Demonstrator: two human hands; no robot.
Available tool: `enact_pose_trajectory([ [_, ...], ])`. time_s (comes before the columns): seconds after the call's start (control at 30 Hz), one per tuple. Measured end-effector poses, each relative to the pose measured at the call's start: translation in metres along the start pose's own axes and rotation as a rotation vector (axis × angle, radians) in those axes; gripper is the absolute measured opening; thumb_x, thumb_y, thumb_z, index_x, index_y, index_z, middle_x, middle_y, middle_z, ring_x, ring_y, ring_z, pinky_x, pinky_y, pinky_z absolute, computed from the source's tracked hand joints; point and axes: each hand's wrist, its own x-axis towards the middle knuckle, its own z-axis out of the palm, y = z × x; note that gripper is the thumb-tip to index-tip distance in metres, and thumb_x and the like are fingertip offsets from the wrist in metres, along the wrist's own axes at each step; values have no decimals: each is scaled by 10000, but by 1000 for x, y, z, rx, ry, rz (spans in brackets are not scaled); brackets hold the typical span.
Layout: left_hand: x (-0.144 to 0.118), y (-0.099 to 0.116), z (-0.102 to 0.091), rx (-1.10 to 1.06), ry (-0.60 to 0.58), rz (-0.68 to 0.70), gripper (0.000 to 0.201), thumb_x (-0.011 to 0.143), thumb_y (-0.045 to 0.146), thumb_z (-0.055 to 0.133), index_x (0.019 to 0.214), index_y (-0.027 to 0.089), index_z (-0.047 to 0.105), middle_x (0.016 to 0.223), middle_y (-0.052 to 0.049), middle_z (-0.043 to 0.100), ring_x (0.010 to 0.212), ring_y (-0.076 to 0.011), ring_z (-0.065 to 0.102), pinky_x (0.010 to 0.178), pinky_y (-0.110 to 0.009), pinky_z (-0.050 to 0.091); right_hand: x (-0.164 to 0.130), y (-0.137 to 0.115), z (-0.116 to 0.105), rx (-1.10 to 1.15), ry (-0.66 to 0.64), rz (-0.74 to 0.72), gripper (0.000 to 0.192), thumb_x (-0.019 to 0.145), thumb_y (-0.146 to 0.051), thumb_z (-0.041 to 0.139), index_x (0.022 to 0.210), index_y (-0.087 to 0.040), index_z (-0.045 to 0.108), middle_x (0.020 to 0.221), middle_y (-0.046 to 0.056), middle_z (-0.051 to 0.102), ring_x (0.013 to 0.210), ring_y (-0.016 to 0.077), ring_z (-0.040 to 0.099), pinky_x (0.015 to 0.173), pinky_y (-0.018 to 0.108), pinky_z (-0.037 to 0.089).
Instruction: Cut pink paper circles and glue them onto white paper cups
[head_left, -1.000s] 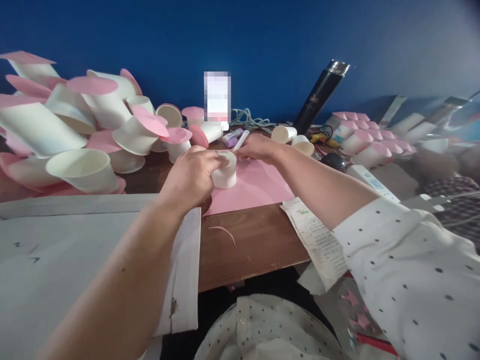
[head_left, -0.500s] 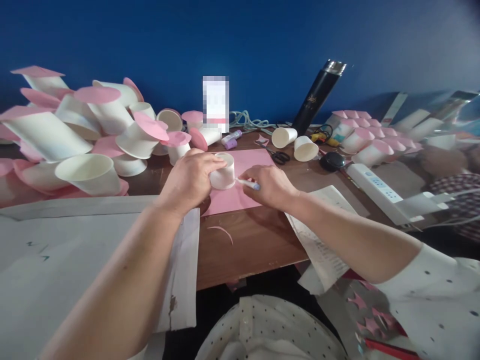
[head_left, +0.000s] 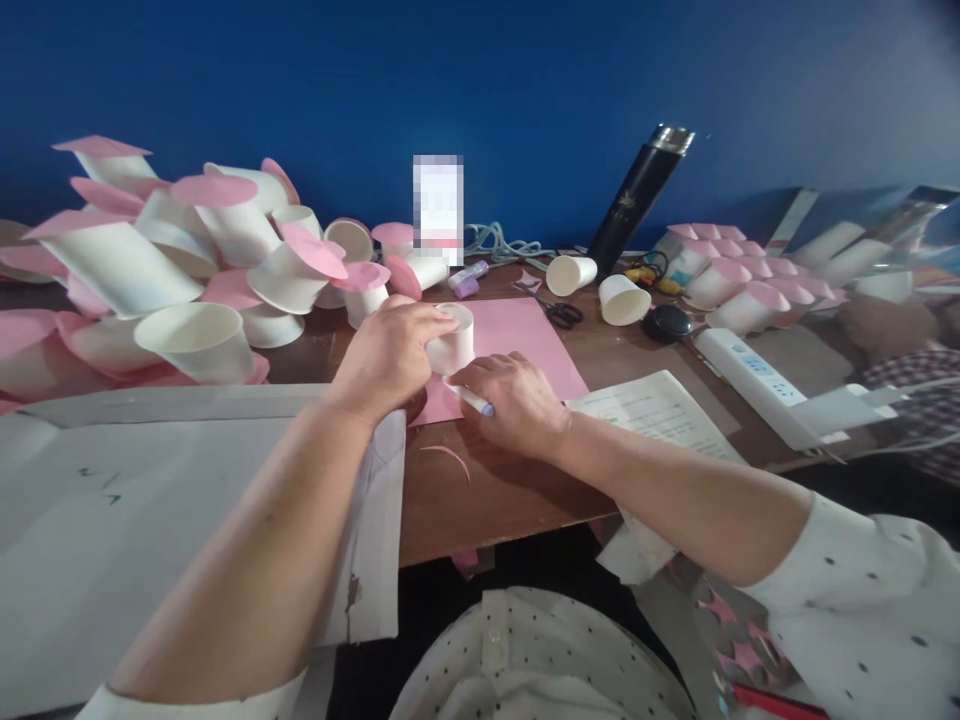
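A white paper cup (head_left: 451, 350) stands upside down on a sheet of pink paper (head_left: 525, 335). My left hand (head_left: 394, 350) is closed on the cup from its left, fingers over the upturned base. Between the fingers of my right hand (head_left: 514, 395) is a slim white pen (head_left: 471, 400) with a bluish end. Its tip lies at the cup's lower rim, on the near side; whether it touches the paper I cannot make out. A thin curved pink paper strip (head_left: 452, 460) lies on the table in front of the sheet.
Cups with pink paper tops (head_left: 225, 220) are heaped on the left behind a white box (head_left: 187, 500). Black scissors (head_left: 562, 314), two loose cups (head_left: 625, 300), a black flask (head_left: 637, 205), a power strip (head_left: 750, 370) and printed paper (head_left: 660, 415) lie rightward. Another person's checked sleeve (head_left: 915, 375) shows far right.
My right hand has moved left and nearer to me, bringing the pen from the cup's right side round to its near side. The left hand keeps its hold. The view has shifted slightly.
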Motion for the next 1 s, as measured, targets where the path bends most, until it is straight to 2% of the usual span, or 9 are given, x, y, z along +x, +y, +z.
enact_pose_trajectory([
  [0.17, 1, 1, 0, 2, 3, 6, 451, 782, 50, 411, 1070, 219, 714, 1124, -28, 712, 1074, -213, 616, 952, -389, 485, 12, -3, 4, -37, -12, -37, 254, 851, -218, 534, 1065, -186, 665, 1062, 83, 699, 950, 247, 616, 774, 357, 362],
  [0.3, 1, -2, 2, -18, 3, -1, 442, 781, 39, 421, 1080, 192, 708, 1137, -46, 706, 1089, -221, 604, 951, -387, 481, 21, -8, 9, -118, 0, -67, 222, 817, -189, 551, 1009, -169, 662, 999, 100, 694, 926, 264, 617, 748, 369, 360],
  [0.47, 0, -3, 3, -29, 4, -14, 453, 762, 30, 431, 1088, 185, 704, 1150, -42, 700, 1090, -225, 595, 948, -378, 481, 32, -19, 15, -184, 2, -69, 209, 847, -168, 493, 972, -137, 658, 960, 141, 686, 910, 278, 624, 760, 398, 372],
  [0.63, 1, -1, 0, -28, -7, 2, 463, 764, 38, 410, 1076, 207, 707, 1141, -32, 705, 1085, -214, 606, 973, -384, 467, 27, -19, 7, -164, -3, -102, 207, 838, -195, 524, 979, -128, 659, 968, 144, 689, 913, 282, 627, 756, 396, 388],
  [0.73, 0, 0, -2, -28, -25, -3, 471, 753, 40, 420, 1089, 213, 702, 1156, -30, 699, 1098, -223, 604, 983, -405, 458, 6, -9, -7, -36, 25, -173, 220, 865, -264, 535, 1023, -174, 659, 968, 98, 704, 873, 247, 639, 773, 379, 404],
  [0.83, -1, -1, -1, -48, -18, -5, 468, 725, 40, 466, 1104, 192, 693, 1169, -44, 692, 1109, -241, 597, 977, -428, 458, -17, 9, -23, 187, 166, -156, 177, 902, -278, 521, 947, -210, 678, 879, 35, 716, 813, 189, 652, 779, 335, 440],
  [0.9, -3, -2, 1, -67, -3, 0, 485, 700, 18, 478, 1104, 182, 689, 1165, -54, 692, 1107, -242, 597, 976, -435, 459, -24, 24, -30, 327, 271, -86, 180, 905, -282, 543, 1008, -210, 672, 906, 36, 719, 803, 175, 659, 766, 320, 472],
  [1.0, -6, -4, 5, -103, 32, -2, 549, 668, -36, 442, 1109, 186, 681, 1163, -53, 690, 1099, -226, 597, 984, -431, 463, -18, 43, -33, 559, 414, 72, 264, 953, -316, 478, 1158, -217, 611, 858, 29, 708, 713, 149, 661, 672, 294, 520],
])
